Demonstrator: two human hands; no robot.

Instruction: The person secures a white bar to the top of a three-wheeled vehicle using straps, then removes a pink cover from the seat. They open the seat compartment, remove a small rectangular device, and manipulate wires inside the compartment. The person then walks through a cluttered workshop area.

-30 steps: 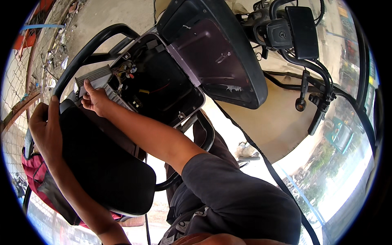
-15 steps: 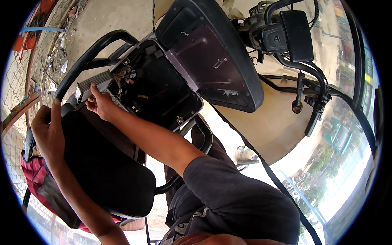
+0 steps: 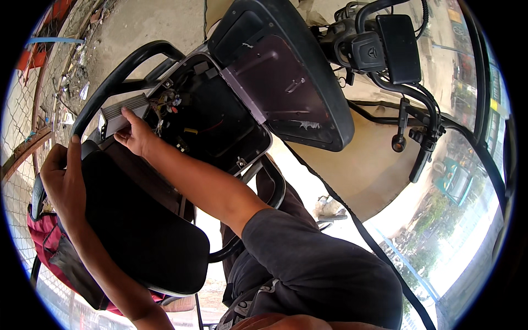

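Note:
My right hand (image 3: 136, 133) holds a silver finned motor controller (image 3: 122, 116) at its near edge, thumb on the fins and other fingers curled below. A bundle of loose wires (image 3: 165, 104) runs beside the controller, over the rim of an open storage box (image 3: 220, 140) under the raised seat (image 3: 269, 71). Farther left, my left hand (image 3: 65, 181) is closed around a black tubular rail (image 3: 102, 99), its index finger lying along the tube. The parts of the rail under that palm are hidden. Inside the dark box lie a small yellow piece and a thin red wire.
A black padded seat (image 3: 146, 225) lies below my right forearm. At the left hangs a maroon and grey bag (image 3: 60, 258) near a wire fence (image 3: 19, 104). Handlebars with a black display (image 3: 398, 49) stand at the upper right, past the raised seat.
The controller has tipped so that more of its finned face shows, and it has shifted slightly left along with my right hand. My left hand stays on the rail.

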